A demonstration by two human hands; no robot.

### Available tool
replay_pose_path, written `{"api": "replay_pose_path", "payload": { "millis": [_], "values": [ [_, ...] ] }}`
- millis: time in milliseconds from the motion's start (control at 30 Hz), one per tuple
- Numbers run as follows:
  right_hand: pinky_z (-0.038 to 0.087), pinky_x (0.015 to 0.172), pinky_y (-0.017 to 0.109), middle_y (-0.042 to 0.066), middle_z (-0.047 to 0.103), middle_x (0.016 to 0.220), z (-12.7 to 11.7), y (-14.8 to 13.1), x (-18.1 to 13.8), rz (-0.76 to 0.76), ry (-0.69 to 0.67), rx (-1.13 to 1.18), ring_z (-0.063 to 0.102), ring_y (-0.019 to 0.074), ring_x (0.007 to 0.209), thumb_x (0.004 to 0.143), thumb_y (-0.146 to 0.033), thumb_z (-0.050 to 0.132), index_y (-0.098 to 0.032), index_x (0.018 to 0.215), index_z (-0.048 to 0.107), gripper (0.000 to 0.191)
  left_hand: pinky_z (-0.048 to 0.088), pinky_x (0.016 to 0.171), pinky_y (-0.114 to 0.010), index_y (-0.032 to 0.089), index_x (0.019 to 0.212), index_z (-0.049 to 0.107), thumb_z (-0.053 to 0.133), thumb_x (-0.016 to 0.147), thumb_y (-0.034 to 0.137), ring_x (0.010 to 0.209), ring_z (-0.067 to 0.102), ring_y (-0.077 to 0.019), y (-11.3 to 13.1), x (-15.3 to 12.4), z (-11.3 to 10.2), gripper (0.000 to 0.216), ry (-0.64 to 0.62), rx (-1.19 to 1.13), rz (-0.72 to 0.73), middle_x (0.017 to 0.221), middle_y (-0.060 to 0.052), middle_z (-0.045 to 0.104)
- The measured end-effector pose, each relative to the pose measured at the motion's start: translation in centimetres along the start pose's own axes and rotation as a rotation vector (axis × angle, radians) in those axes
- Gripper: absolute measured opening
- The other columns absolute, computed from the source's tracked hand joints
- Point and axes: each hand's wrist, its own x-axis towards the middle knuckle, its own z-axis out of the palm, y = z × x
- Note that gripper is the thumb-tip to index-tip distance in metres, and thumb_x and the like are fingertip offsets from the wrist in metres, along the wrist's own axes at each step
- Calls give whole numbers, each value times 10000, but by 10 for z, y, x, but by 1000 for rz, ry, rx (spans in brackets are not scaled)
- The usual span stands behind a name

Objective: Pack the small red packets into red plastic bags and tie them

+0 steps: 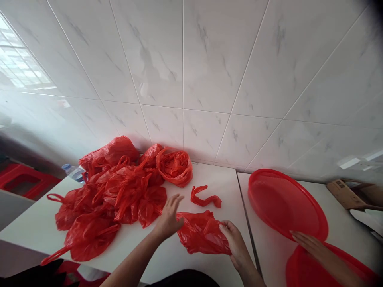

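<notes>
A red plastic bag (202,233) is spread on the white table in front of me. My right hand (235,243) pinches its right edge between thumb and fingers. At the bag's left edge my left hand (170,218) is open, fingers apart and raised; whether its thumb touches the plastic I cannot tell. A narrow twisted strip of red plastic (206,199) lies just beyond the bag. Left of my hands is a heap of red plastic bags (119,191), several with handles sticking up. Behind it stands an open red bag (174,165) stuffed with more crumpled red plastic.
To the right, a red basket (254,195) leans near the wall, with another red basket (295,265) nearer. A co-worker's hand (308,243) rests at the baskets. A bottle (73,172), red stool (38,179) and cardboard box (344,193) are around. The tiled wall (206,79) bounds the table.
</notes>
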Motion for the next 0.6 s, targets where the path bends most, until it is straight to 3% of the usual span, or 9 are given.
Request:
{"api": "replay_pose_path", "payload": {
  "millis": [67, 100, 167, 233, 300, 433, 600],
  "values": [
    [437, 607, 276, -22, 598, 675, 7, -2, 5, -31, -9, -92, 561, 155, 626, 749, -433, 638, -224, 734, 528, 237, 335, 1079, -465, 262, 1404, 421, 708, 601, 168, 1345, 351, -312, 26, -5, 14, 857, -183, 26, 216, 1491, -123, 373],
    [430, 604, 270, -23, 593, 675, 11, -4, 7, -56, -21, -153, 554, 150, 623, 757, -420, 617, -222, 724, 523, 222, 330, 1079, -468, 261, 1406, 421, 740, 575, 186, 1335, 362, -323, 37, -7, 22, 893, -261, 35, 239, 1484, -123, 389],
    [406, 589, 253, -32, 586, 680, 15, -7, 9, -94, -82, -318, 538, 135, 613, 762, -361, 593, -222, 756, 535, 151, 389, 1007, -436, 235, 1259, 569, 701, 606, 159, 1188, 508, -306, 49, -5, 36, 671, -348, 48, 147, 1293, -111, 581],
    [372, 557, 238, -49, 574, 661, 12, -10, 12, -104, -137, -555, 525, 125, 586, 736, -274, 598, -232, 852, 561, 128, 456, 832, -363, 200, 959, 675, 553, 697, 104, 897, 617, -235, 48, 0, 43, 304, -367, 60, 16, 935, -62, 694],
    [334, 527, 236, -55, 574, 642, 0, -12, 18, -107, -112, -834, 518, 124, 555, 709, -187, 580, -249, 939, 570, 238, 429, 663, -284, 183, 729, 629, 450, 719, 66, 687, 577, -169, 38, 7, 44, 214, -312, -29, -109, 699, -9, 639],
    [361, 585, 254, 21, 645, 852, -34, -20, 33, -182, 171, -1180, 581, 147, 684, 711, -124, 515, -237, 925, 605, 258, 336, 554, -216, 182, 613, 527, 511, 689, 96, 596, 484, -115, 12, 19, 38, 116, -52, -413, -415, 583, 51, 530],
    [457, 878, 338, 86, 598, 1207, -82, -40, 29, -325, 288, -867, 568, 252, 1112, 692, -407, 645, -242, 1106, 611, 446, 318, 485, -209, 192, 664, 503, 568, 755, 262, 481, 439, -102, -13, 27, 37, 132, 71, -601, -611, 522, 73, 464]
  ]
}}
